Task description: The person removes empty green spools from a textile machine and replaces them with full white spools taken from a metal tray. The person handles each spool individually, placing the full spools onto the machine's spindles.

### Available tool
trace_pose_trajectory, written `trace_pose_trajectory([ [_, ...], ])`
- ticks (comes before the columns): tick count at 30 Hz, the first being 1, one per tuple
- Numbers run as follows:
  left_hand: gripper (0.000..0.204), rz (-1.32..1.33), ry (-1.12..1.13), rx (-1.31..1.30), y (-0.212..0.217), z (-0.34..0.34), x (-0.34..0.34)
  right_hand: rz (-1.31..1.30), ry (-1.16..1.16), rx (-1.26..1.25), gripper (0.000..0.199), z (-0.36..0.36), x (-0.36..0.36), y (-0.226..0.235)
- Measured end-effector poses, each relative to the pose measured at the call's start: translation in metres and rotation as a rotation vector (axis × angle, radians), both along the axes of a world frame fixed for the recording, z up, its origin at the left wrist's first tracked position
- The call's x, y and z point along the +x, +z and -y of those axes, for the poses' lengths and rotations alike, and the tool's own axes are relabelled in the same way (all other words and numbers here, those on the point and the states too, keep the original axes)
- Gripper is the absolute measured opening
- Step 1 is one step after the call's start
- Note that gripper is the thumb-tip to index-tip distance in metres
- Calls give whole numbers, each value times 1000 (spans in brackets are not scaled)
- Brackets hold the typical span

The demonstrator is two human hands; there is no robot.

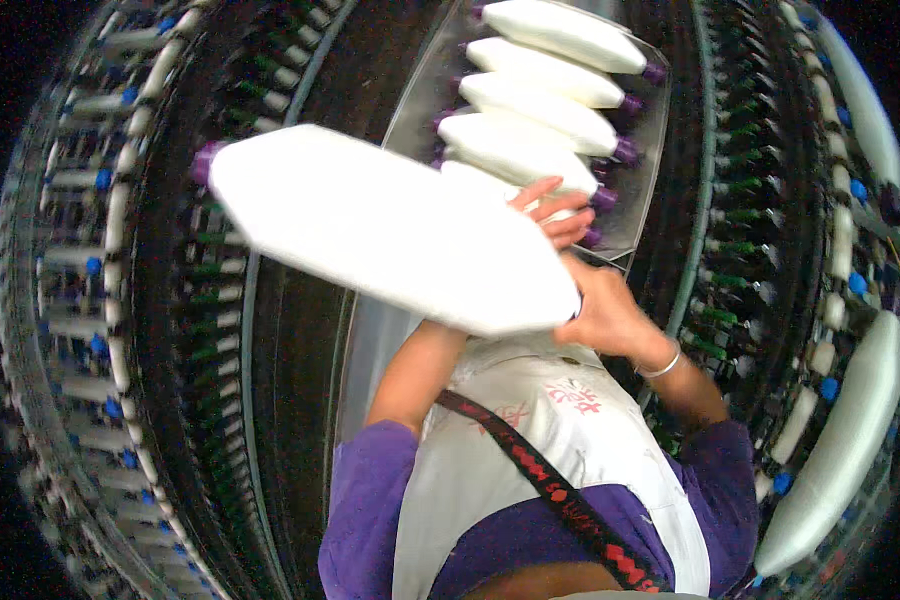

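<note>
A large white roving bobbin [390, 230] lies slantwise in front of me, its purple tube end [205, 163] pointing to the upper left. My right hand [605, 305], with a bracelet at the wrist, is closed round the bobbin's right end. My left forearm passes beneath the bobbin, which hides the wrist and palm. Beyond its edge show the fingers of my left hand [558, 212], stretched out and slightly apart, close to the nearest bobbins in the trolley. Several white bobbins [540, 95] with purple tube ends lie side by side in that grey trolley [653, 150].
Rows of spindles with green parts [735, 220] run along both sides. At the far left stands machine framing with white rollers [120, 205] and blue caps. More white bobbins [840, 450] hang at the right edge. I wear a white apron [540, 400] with a dark strap across it.
</note>
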State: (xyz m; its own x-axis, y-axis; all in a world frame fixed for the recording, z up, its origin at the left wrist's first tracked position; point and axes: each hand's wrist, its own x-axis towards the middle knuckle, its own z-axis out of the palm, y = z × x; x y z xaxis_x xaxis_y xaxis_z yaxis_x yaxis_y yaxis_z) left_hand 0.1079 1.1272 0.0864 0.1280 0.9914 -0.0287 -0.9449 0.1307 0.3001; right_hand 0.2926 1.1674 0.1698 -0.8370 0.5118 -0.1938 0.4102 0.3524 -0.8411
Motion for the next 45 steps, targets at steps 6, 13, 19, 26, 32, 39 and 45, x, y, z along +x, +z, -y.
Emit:
trace_pose_trajectory([
  [6, 88, 434, 436, 378, 49, 116, -34, -104, 325, -652, 55, 62, -33, -11],
  [13, 120, 164, 995, 373, 74, 270, -6, 129, 893, -1700, 60, 93, -94, -30],
  [19, 128, -106, 1374, 114, 106, 358, 10, 308, 1145, -2199, 65, 185, -143, -43],
  [26, 78, -539, 1829, -340, 110, 495, 35, 477, 1189, -2040, 65, 329, -165, -43],
  [32, 26, -715, 2195, -642, 97, 614, 41, 572, 1217, -1774, 65, 438, -175, -47],
  [39, 49, -993, 2176, -1332, 111, 697, 103, 635, 1384, -1551, 65, 531, -198, -47],
  [45, 58, -1081, 2271, -1377, 120, 721, 103, 553, 1616, -1280, 37, 599, -221, -49],
])
